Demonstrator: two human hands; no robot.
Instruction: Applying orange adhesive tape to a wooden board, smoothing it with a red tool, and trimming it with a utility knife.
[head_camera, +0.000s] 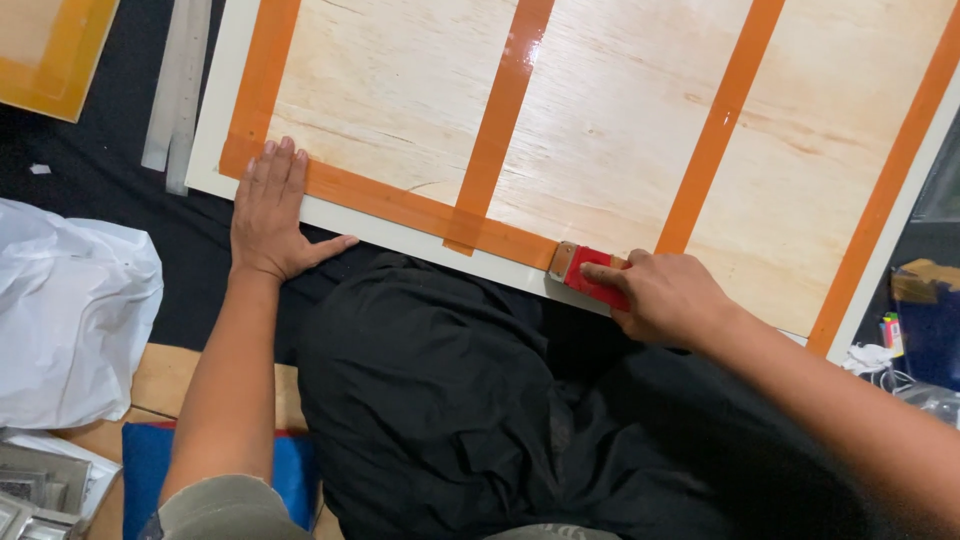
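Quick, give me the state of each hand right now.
Left hand: open, flat, palm down on the wooden board at its orange tape.
Right hand: closed on a red scraper at the board's near edge.

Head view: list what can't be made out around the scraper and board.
- Scraper: handle hidden inside the right hand.
- Board: top and right cut off by the frame.
- Tape: near strip partly under the left hand.
- Small items at right: too small to identify.

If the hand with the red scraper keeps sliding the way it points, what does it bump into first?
The right hand points its red scraper leftward along the orange tape strip. It would probably first meet the junction with the upright tape strip.
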